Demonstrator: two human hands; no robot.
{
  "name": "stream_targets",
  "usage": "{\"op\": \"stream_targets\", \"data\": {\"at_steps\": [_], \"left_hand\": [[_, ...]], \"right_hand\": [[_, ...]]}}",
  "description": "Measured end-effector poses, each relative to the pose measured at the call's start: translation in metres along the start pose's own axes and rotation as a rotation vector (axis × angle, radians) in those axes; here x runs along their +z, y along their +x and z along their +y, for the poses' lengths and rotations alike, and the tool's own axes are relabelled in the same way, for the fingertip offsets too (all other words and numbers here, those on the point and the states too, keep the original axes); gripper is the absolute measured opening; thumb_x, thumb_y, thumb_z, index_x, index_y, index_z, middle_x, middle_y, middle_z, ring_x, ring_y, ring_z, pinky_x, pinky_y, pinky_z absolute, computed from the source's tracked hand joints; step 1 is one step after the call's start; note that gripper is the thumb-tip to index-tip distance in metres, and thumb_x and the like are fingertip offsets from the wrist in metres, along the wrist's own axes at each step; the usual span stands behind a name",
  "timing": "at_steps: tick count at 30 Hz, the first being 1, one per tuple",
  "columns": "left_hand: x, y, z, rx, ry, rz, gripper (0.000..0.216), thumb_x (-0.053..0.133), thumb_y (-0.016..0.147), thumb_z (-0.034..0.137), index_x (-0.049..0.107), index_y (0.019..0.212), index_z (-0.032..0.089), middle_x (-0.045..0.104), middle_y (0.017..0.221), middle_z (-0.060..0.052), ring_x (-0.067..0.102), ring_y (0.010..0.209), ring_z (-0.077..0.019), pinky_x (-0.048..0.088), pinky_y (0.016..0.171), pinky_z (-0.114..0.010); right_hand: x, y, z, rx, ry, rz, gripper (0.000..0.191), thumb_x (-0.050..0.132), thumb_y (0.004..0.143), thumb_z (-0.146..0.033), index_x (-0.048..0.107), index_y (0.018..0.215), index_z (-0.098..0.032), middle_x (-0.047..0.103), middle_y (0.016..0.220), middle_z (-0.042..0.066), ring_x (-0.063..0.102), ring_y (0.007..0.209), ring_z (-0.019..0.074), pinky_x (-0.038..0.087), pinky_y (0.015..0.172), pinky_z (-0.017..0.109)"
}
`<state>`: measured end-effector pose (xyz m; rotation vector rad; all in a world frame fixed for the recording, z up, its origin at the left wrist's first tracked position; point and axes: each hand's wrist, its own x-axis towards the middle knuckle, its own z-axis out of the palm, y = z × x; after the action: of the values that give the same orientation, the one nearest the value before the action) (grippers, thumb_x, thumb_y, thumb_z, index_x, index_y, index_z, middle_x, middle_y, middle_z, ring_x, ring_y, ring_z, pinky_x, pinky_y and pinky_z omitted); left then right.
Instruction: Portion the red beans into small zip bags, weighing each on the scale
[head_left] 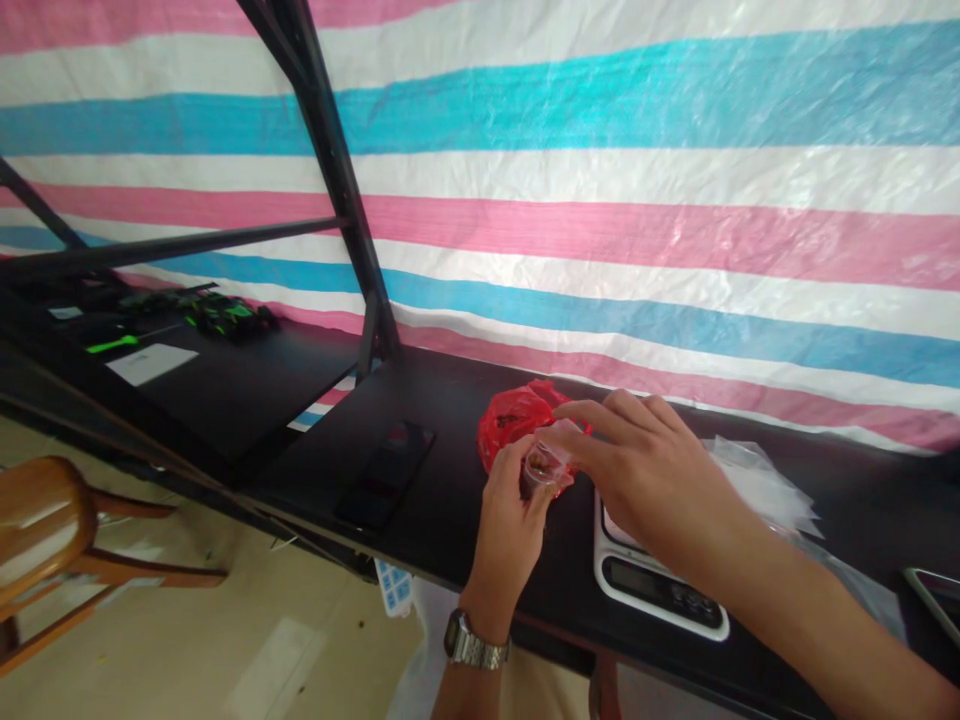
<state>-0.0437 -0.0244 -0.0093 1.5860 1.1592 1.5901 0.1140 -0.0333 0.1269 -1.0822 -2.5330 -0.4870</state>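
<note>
A small clear plastic bag [541, 466] with some brownish bits inside is held between both hands in front of the red plastic bag. My left hand [508, 520], wearing a metal-band watch [475, 643] on its wrist, grips it from below with curled fingers. At its upper edge, my right hand [649, 475] pinches the film between thumb and fingers. Just behind stands the red plastic bag [495, 430], its mouth open and dark bits showing within. A white digital scale [660, 598] lies under my right hand, which hides part of it.
Several clear plastic bags [761, 485] lie right of the scale. A black phone [386, 472] rests on the black table [439, 535]; another device [937, 595] sits at the right edge. Left are a metal frame [330, 150], a green toy car [229, 315] and a wooden stool [45, 520].
</note>
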Motion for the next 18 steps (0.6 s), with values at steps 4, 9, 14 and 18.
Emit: {"op": "stream_targets", "data": {"at_steps": [4, 9, 14, 18], "left_hand": [[-0.003, 0.000, 0.000, -0.009, -0.019, 0.011, 0.031, 0.072, 0.097, 0.025, 0.071, 0.128, 0.025, 0.077, 0.124, -0.010, 0.073, 0.117, -0.0272, 0.055, 0.109, -0.042], [-0.006, 0.001, 0.002, -0.053, -0.118, 0.021, 0.032, 0.071, 0.099, 0.034, 0.071, 0.129, 0.023, 0.079, 0.119, -0.010, 0.075, 0.110, -0.0255, 0.057, 0.104, -0.040], [-0.011, 0.001, 0.004, -0.127, -0.318, 0.013, 0.054, 0.064, 0.102, 0.061, 0.065, 0.139, 0.022, 0.079, 0.116, -0.010, 0.076, 0.105, -0.0222, 0.060, 0.096, -0.034], [-0.014, -0.002, 0.004, -0.259, -0.513, -0.070, 0.070, 0.058, 0.100, 0.073, 0.060, 0.150, 0.023, 0.078, 0.121, -0.013, 0.077, 0.109, -0.0245, 0.063, 0.092, -0.037]], "right_hand": [[0.007, -0.004, 0.026, 0.200, 0.166, 0.104, 0.034, 0.064, 0.102, -0.026, 0.077, 0.133, -0.034, 0.080, 0.129, 0.006, 0.067, 0.105, 0.0325, 0.049, 0.093, 0.051], [0.041, 0.020, 0.049, 0.472, 0.123, -0.032, 0.037, 0.064, 0.101, -0.032, 0.077, 0.134, -0.022, 0.082, 0.123, 0.014, 0.071, 0.114, 0.0380, 0.050, 0.103, 0.056], [0.070, 0.034, 0.044, 0.411, 0.254, -0.258, 0.045, 0.061, 0.102, -0.026, 0.071, 0.145, -0.020, 0.077, 0.137, 0.017, 0.068, 0.129, 0.0385, 0.047, 0.110, 0.055], [0.059, 0.008, 0.031, 0.478, 0.559, 0.031, 0.035, 0.060, 0.103, -0.032, 0.076, 0.132, -0.024, 0.077, 0.136, 0.011, 0.068, 0.128, 0.0311, 0.049, 0.110, 0.048]]}}
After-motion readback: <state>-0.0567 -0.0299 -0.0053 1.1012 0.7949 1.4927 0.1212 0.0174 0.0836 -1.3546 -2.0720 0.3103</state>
